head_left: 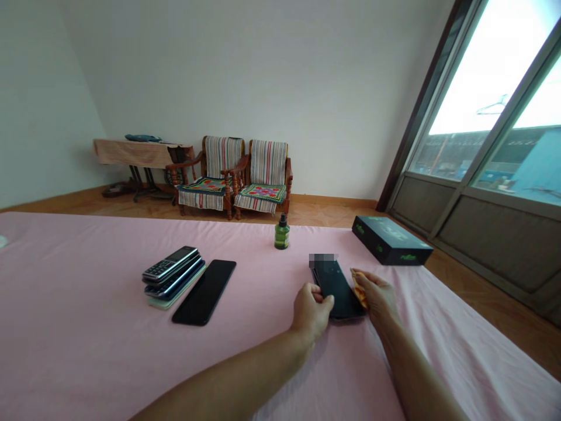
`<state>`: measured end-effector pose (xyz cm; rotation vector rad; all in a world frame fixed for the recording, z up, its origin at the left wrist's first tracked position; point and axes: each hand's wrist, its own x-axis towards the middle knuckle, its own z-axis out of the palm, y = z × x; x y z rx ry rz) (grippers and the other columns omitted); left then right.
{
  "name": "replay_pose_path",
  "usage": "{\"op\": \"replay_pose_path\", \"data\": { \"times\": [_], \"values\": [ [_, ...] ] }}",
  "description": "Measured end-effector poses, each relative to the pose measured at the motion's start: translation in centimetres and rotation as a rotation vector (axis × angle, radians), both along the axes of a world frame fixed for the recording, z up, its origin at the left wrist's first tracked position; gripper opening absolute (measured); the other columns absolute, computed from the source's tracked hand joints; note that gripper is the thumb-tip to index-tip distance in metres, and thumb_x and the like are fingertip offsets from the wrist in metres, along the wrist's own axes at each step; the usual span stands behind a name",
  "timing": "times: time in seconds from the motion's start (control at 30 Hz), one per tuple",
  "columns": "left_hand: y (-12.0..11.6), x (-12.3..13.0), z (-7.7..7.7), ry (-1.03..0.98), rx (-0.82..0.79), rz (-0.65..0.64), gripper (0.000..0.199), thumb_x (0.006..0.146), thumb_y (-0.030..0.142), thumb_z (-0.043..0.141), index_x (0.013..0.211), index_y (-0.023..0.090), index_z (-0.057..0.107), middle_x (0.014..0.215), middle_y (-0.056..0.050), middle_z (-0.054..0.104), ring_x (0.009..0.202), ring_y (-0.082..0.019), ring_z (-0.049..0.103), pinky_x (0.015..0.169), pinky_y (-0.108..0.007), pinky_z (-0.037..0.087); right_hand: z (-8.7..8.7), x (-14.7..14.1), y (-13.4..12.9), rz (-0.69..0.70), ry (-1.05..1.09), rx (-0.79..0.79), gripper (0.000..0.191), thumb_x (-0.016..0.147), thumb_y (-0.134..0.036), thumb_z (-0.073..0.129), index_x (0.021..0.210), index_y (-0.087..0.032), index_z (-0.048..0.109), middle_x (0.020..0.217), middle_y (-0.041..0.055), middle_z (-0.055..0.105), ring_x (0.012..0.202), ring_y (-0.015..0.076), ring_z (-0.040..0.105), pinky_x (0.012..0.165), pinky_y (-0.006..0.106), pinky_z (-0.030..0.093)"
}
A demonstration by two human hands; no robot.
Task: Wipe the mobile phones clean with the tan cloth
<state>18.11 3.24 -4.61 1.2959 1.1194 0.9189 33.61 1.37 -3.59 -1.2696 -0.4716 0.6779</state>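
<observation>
A dark smartphone [338,289] lies glossy side up on the pink cloth, its far end pixelated. My left hand [310,311] grips its left edge, with the thumb over the near part of the glass. Pinched in my right hand [381,297] is an orange cloth [360,287], which lies against the phone's right edge. What is under the phone is hard to make out. To the left lies a second black smartphone [205,292]. Beside that one is a stack of several phones, with a keypad phone [172,264] on top.
A green bottle with a dark pump top [281,234] stands beyond my hands. At the far right corner sits a flat black box [390,240]. The pink cloth [79,327] is wrinkled on the right. Two wooden chairs [267,169] stand by the wall.
</observation>
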Motion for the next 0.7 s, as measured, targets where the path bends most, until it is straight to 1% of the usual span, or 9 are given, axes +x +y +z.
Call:
{"op": "replay_pose_path", "data": {
  "times": [0.07, 0.17, 0.23, 0.33, 0.43, 0.53, 0.6, 0.7],
  "values": [
    [0.0, -0.3, -0.1, 0.01, 0.047, 0.012, 0.022, 0.072, 0.012, 0.073, 0.089, 0.015, 0.059, 0.086, -0.006, 0.065, 0.087, -0.022, 0.064, 0.078, -0.03, 0.05, -0.1, 0.1, 0.1, -0.001, -0.001, -0.001, 0.044, 0.049, -0.033, 0.081, 0.086, -0.01, 0.073, 0.056, 0.0007, 0.064, 0.044, 0.0124, 0.057, 0.038, 0.021, 0.042],
    [0.2, -0.5, 0.4, 0.004, 0.113, 0.014, 0.031, 0.073, 0.011, 0.07, 0.102, 0.014, 0.059, 0.107, -0.012, 0.065, 0.106, -0.027, 0.06, 0.094, -0.035, 0.045, -0.3, 0.0, 0.2, 0.004, -0.006, -0.005, 0.044, 0.05, -0.032, 0.081, 0.087, -0.01, 0.073, 0.058, 0.0015, 0.066, 0.045, 0.0131, 0.059, 0.039, 0.021, 0.043],
    [0.3, -0.4, 1.0, -0.015, 0.151, -0.007, 0.043, 0.076, 0.014, 0.067, 0.117, 0.015, 0.055, 0.126, -0.014, 0.06, 0.122, -0.028, 0.052, 0.105, -0.036, 0.037, -0.3, -0.1, 0.2, 0.021, -0.008, -0.004, 0.043, 0.05, -0.032, 0.08, 0.087, -0.01, 0.073, 0.061, 0.0027, 0.068, 0.048, 0.0141, 0.061, 0.041, 0.021, 0.045],
    [0.3, -0.1, 1.8, -0.04, 0.182, -0.07, 0.062, 0.081, 0.02, 0.064, 0.139, 0.014, 0.041, 0.147, -0.014, 0.044, 0.139, -0.026, 0.035, 0.115, -0.034, 0.025, 0.0, -0.6, 0.1, 0.062, -0.01, 0.0, 0.04, 0.052, -0.032, 0.08, 0.086, -0.011, 0.074, 0.063, 0.0047, 0.07, 0.051, 0.0158, 0.064, 0.044, 0.023, 0.048],
    [0.3, 0.3, 2.1, -0.044, 0.171, -0.126, 0.073, 0.085, 0.029, 0.061, 0.147, 0.009, 0.028, 0.154, -0.015, 0.031, 0.144, -0.025, 0.026, 0.117, -0.033, 0.019, 0.3, -1.0, 0.0, 0.099, -0.015, 0.004, 0.039, 0.053, -0.033, 0.08, 0.085, -0.011, 0.075, 0.065, 0.0061, 0.072, 0.053, 0.0175, 0.066, 0.046, 0.024, 0.05],
    [0.3, 0.5, 2.2, -0.043, 0.153, -0.153, 0.078, 0.088, 0.037, 0.058, 0.149, 0.005, 0.022, 0.156, -0.016, 0.025, 0.145, -0.025, 0.02, 0.118, -0.03, 0.016, 0.4, -1.3, 0.1, 0.121, -0.018, 0.001, 0.04, 0.054, -0.035, 0.081, 0.085, -0.011, 0.075, 0.064, 0.006, 0.071, 0.052, 0.0174, 0.065, 0.044, 0.023, 0.049],
    [0.4, 0.7, 2.2, -0.043, 0.153, -0.159, 0.079, 0.09, 0.039, 0.055, 0.15, 0.003, 0.018, 0.157, -0.017, 0.021, 0.146, -0.024, 0.016, 0.118, -0.03, 0.014, 0.4, -1.3, 0.2, 0.125, -0.015, 0.002, 0.041, 0.055, -0.036, 0.081, 0.086, -0.011, 0.075, 0.065, 0.0058, 0.071, 0.052, 0.0165, 0.065, 0.044, 0.022, 0.049],
    [0.5, 0.8, 2.2, -0.043, 0.155, -0.163, 0.076, 0.094, 0.041, 0.049, 0.15, 0.003, 0.015, 0.158, -0.017, 0.016, 0.147, -0.024, 0.014, 0.119, -0.032, 0.012, 0.4, -1.4, 0.3, 0.129, -0.013, 0.005, 0.042, 0.056, -0.037, 0.082, 0.088, -0.012, 0.075, 0.066, 0.0051, 0.071, 0.052, 0.0152, 0.065, 0.044, 0.021, 0.048]
  ]
}}
